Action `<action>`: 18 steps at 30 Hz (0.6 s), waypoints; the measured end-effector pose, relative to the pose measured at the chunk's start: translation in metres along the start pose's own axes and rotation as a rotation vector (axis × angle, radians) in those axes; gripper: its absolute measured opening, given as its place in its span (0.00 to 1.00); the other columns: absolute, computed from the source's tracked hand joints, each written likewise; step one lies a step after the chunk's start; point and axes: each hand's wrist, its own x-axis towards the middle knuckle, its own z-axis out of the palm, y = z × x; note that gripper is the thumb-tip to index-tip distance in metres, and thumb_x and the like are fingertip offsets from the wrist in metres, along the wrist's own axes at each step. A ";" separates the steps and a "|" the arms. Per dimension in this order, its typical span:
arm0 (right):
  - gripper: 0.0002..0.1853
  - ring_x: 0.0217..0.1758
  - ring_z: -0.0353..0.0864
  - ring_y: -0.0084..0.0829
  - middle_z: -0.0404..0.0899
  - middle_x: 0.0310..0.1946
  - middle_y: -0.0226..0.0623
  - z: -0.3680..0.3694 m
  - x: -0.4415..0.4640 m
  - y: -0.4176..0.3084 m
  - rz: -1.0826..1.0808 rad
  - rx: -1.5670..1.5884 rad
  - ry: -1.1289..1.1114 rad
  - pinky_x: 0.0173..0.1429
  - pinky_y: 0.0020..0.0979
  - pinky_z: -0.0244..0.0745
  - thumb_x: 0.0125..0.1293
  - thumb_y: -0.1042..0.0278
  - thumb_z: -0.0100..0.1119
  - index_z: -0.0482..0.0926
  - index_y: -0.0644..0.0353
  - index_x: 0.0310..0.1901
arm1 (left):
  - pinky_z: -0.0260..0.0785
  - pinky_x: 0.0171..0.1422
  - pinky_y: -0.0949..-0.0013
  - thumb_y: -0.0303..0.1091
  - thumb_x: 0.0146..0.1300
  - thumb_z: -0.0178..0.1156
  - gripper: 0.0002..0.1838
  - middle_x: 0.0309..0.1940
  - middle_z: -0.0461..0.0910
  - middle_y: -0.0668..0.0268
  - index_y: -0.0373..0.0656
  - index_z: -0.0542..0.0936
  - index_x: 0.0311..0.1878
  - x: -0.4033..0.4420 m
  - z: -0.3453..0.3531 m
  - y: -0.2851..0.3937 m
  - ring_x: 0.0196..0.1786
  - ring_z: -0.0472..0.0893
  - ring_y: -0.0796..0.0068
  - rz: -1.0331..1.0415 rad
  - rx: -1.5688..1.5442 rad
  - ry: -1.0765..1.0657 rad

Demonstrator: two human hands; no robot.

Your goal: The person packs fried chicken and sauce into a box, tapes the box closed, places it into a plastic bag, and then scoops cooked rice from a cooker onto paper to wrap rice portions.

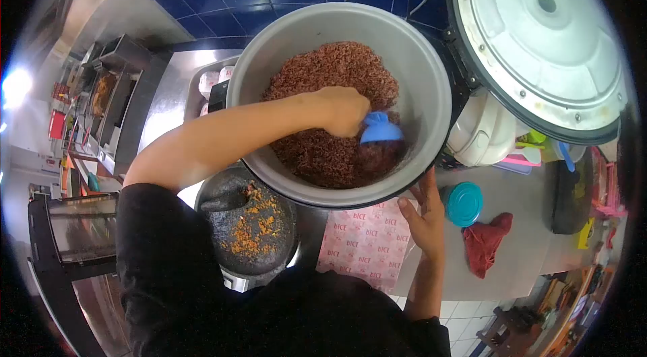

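My left hand (347, 112) reaches into a big rice cooker (416, 74) from the left, its fingers closed around a blue scoop (381, 129). The scoop's bowl tips down at the right side of a mound of reddish-brown cooked rice (330, 64). Some grey pot bottom shows to the right of the rice. Outside the pot, at its lower right, my right hand (424, 214) has thumb and fingers apart, with the fingertips against the cooker's side. Pink-printed wrapping paper (364, 242) lies just left of that hand.
The cooker's hinged lid (539, 27) stands raised at right. A stone mortar (249, 229) with orange crumbs sits at lower left. Right of my right hand are a teal-lidded container (463, 203) and a red cloth (485, 244). A metal tray (195, 98) with wrapped packets stands left.
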 end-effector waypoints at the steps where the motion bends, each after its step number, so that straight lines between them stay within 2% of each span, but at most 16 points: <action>1: 0.49 0.82 0.56 0.43 0.52 0.81 0.47 -0.001 -0.001 -0.001 0.006 -0.005 0.007 0.76 0.46 0.65 0.63 0.73 0.69 0.48 0.59 0.81 | 0.77 0.53 0.44 0.31 0.58 0.59 0.15 0.37 0.85 0.42 0.38 0.83 0.48 -0.009 -0.001 0.005 0.44 0.85 0.41 0.000 -0.001 -0.004; 5: 0.50 0.81 0.57 0.43 0.53 0.81 0.47 -0.003 -0.002 0.002 0.040 0.008 -0.024 0.77 0.47 0.63 0.64 0.73 0.69 0.48 0.59 0.81 | 0.77 0.53 0.45 0.30 0.56 0.59 0.15 0.36 0.84 0.41 0.35 0.83 0.46 -0.045 0.001 0.025 0.45 0.85 0.41 -0.008 -0.043 -0.109; 9: 0.49 0.80 0.60 0.43 0.55 0.80 0.48 0.000 -0.006 -0.002 0.094 0.023 -0.016 0.79 0.47 0.60 0.63 0.73 0.69 0.48 0.61 0.81 | 0.76 0.52 0.43 0.31 0.57 0.59 0.14 0.37 0.84 0.38 0.31 0.83 0.42 -0.041 0.011 0.011 0.45 0.85 0.39 0.009 -0.186 -0.187; 10: 0.49 0.79 0.62 0.43 0.56 0.79 0.49 0.000 -0.005 -0.002 0.097 0.018 0.018 0.79 0.47 0.58 0.63 0.73 0.69 0.49 0.62 0.81 | 0.77 0.43 0.50 0.35 0.62 0.59 0.14 0.29 0.84 0.45 0.32 0.83 0.41 -0.038 0.010 0.002 0.36 0.86 0.48 0.034 -0.214 -0.245; 11: 0.49 0.79 0.62 0.43 0.56 0.79 0.49 -0.001 -0.004 -0.002 0.093 0.017 0.021 0.79 0.47 0.58 0.63 0.73 0.69 0.49 0.62 0.81 | 0.77 0.43 0.50 0.35 0.62 0.59 0.14 0.29 0.84 0.45 0.32 0.83 0.41 -0.036 0.006 -0.008 0.36 0.86 0.48 0.036 -0.210 -0.242; 13: 0.49 0.79 0.61 0.43 0.58 0.78 0.50 -0.003 -0.006 -0.005 0.142 0.002 0.009 0.80 0.46 0.56 0.63 0.72 0.70 0.49 0.63 0.80 | 0.72 0.33 0.63 0.41 0.68 0.58 0.16 0.23 0.78 0.61 0.35 0.84 0.43 -0.039 -0.008 -0.025 0.26 0.79 0.65 -0.240 -0.557 -0.540; 15: 0.50 0.80 0.60 0.44 0.58 0.78 0.51 -0.006 -0.005 -0.005 0.123 -0.022 -0.009 0.80 0.46 0.55 0.63 0.71 0.70 0.49 0.62 0.80 | 0.65 0.29 0.72 0.47 0.71 0.57 0.20 0.24 0.70 0.72 0.38 0.83 0.47 -0.049 -0.020 -0.033 0.25 0.71 0.77 -0.317 -0.672 -0.558; 17: 0.50 0.80 0.60 0.44 0.58 0.78 0.51 -0.008 -0.007 -0.004 0.111 -0.038 -0.032 0.81 0.46 0.54 0.62 0.71 0.71 0.49 0.62 0.81 | 0.65 0.30 0.71 0.47 0.71 0.58 0.20 0.26 0.71 0.72 0.39 0.83 0.50 -0.058 -0.031 -0.044 0.27 0.72 0.76 -0.299 -0.702 -0.527; 18: 0.50 0.80 0.60 0.46 0.58 0.78 0.53 -0.009 -0.007 -0.003 0.093 -0.048 -0.042 0.81 0.46 0.53 0.62 0.70 0.72 0.50 0.58 0.81 | 0.65 0.30 0.70 0.48 0.71 0.59 0.21 0.28 0.73 0.71 0.40 0.82 0.54 -0.062 -0.034 -0.052 0.28 0.74 0.76 -0.295 -0.741 -0.479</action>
